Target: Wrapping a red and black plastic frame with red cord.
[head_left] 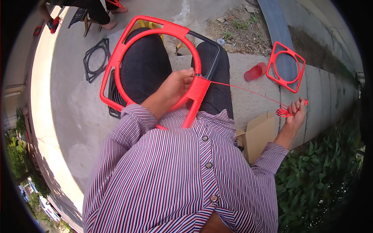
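Observation:
A frame (197, 90), a ring set inside a rounded square, rests across my thighs. Red cord wraps most of it, while a black stretch (215, 64) at the upper right is bare. My left hand (173, 90) reaches through the ring and closes on its right side, thumb up by the edge of the wrapping; some fingertips are hidden. From that spot a taut red cord (248, 90) runs out to the right. Held away at the far right, my right hand (296, 112) is closed around the cord, with a looped bundle (283, 112) hanging at its fingers.
A finished-looking red frame (271, 73) leans at right beside a red shoe (255, 72). An open cardboard box (259, 136) stands near my right forearm, above leafy bushes (311, 182). Black frames (87, 64) lie at left. Another person (95, 11) sits at upper left holding red cord.

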{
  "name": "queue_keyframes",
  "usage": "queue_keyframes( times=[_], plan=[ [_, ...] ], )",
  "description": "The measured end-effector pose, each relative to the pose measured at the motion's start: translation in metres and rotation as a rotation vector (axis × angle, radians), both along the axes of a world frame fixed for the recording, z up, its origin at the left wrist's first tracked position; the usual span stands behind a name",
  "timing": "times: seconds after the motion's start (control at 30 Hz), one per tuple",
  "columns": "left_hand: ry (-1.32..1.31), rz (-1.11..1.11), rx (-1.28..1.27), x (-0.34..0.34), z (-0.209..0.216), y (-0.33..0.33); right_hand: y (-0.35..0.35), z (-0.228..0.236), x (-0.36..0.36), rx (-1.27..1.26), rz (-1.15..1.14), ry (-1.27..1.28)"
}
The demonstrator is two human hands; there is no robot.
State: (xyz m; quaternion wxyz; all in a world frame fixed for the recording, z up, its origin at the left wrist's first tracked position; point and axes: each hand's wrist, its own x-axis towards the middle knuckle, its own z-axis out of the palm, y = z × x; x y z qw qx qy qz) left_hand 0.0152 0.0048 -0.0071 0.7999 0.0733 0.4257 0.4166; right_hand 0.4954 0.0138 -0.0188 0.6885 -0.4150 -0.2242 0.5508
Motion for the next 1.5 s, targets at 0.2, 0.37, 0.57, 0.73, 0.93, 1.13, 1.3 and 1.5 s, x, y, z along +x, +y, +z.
queue_keyframes(
  times=[0.2, 0.37, 0.57, 0.73, 0.93, 1.13, 1.3, 1.5],
  plan=[
    [0.041, 0.025, -0.053, 0.004, -0.008, 0.007, -0.020, 0.030, -0.078, -0.001, 0.043, 0.010],
    [0.051, 0.001, 0.038, 0.008, -0.009, 0.001, -0.019, 0.025, -0.229, 0.020, 1.105, -0.691],
    [-0.121, -0.151, -0.109, 0.012, -0.001, 0.000, 0.003, 0.003, -0.272, -0.023, 0.818, -0.641],
    [0.113, 0.105, 0.157, 0.003, -0.009, -0.001, 0.013, 0.021, -0.268, 0.045, 0.356, -1.036],
    [0.604, 0.070, 0.679, 0.030, 0.026, -0.013, 0.021, 0.021, -0.295, 0.637, 0.485, -1.297],
    [0.369, 0.175, 0.497, 0.012, 0.008, -0.009, 0.028, 0.044, -0.228, 0.191, 0.901, -0.870],
    [0.292, 0.095, 0.177, 0.007, -0.002, -0.001, 0.021, 0.046, -0.139, -0.110, 0.711, -0.548],
    [0.088, 0.009, 0.144, 0.016, 0.012, 0.004, 0.028, 0.001, -0.113, 0.103, 0.098, 0.339]
  ],
)
